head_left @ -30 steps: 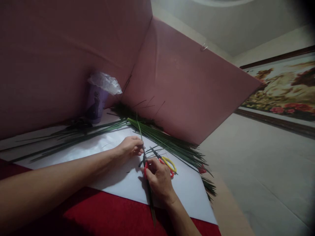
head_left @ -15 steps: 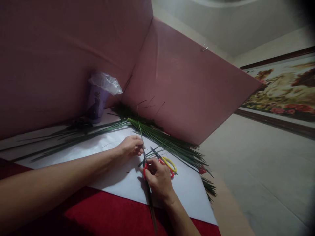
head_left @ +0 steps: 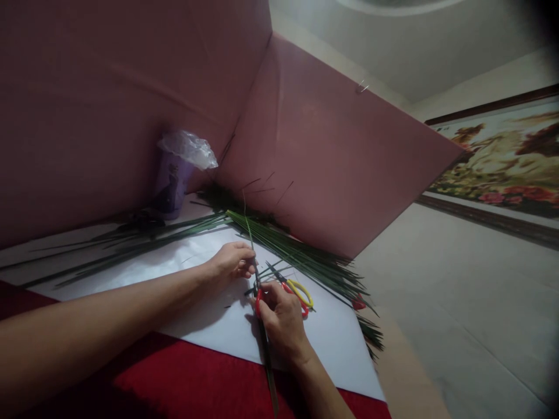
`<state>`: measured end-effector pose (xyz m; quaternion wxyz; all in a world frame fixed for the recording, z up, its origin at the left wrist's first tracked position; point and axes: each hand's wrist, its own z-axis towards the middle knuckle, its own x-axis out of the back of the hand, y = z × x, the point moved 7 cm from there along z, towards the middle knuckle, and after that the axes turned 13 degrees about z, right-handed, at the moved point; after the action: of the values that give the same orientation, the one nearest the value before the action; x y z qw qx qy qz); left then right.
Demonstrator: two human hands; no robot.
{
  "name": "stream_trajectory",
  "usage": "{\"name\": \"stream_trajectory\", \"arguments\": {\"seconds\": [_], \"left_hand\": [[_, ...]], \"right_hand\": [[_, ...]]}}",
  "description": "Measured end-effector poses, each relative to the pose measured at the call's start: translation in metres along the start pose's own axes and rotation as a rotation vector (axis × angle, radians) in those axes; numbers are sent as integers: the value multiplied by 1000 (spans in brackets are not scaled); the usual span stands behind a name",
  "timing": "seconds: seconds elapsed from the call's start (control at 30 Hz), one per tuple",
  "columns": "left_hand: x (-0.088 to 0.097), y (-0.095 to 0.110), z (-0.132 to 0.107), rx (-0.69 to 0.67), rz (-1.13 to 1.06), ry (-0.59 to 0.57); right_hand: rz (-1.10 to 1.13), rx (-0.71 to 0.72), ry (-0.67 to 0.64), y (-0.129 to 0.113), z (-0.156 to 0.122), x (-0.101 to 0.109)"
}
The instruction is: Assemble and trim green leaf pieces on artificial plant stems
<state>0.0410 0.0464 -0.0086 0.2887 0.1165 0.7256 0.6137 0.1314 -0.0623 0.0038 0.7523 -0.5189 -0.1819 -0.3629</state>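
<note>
My left hand (head_left: 236, 260) pinches a long, thin green leaf (head_left: 249, 228), whose fine tip points up and away from me. In my right hand (head_left: 282, 314) is a pair of red-handled scissors (head_left: 259, 302), its blades along the leaf just below my left fingers. The leaf's dark lower end (head_left: 268, 366) runs down past my right hand toward me. Beside my right knuckles a second pair of scissors, with yellow and red handles (head_left: 300, 293), lies on the white sheet (head_left: 205, 326). My palm and fingers partly hide the held scissors.
A large bundle of green leaves (head_left: 301, 250) lies behind my hands, with more long leaves (head_left: 144, 250) stretching left. At the back left stands a purple cup (head_left: 173, 180) topped with clear plastic (head_left: 187, 148). Pink panels (head_left: 332, 151) rise behind; red cloth (head_left: 174, 378) lies in front.
Almost nothing differs. My right hand and the red-handled scissors have shifted very slightly, while my left hand keeps its pinch on the leaf.
</note>
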Motion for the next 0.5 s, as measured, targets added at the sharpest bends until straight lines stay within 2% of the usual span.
{"name": "stream_trajectory", "arguments": {"seconds": [0.17, 0.5], "left_hand": [[6, 4, 2, -22, 43, 50], [-2, 2, -1, 0, 12, -12]], "right_hand": [[-4, 20, -7, 1, -1, -2], [-8, 22, 24, -4, -1, 1]]}}
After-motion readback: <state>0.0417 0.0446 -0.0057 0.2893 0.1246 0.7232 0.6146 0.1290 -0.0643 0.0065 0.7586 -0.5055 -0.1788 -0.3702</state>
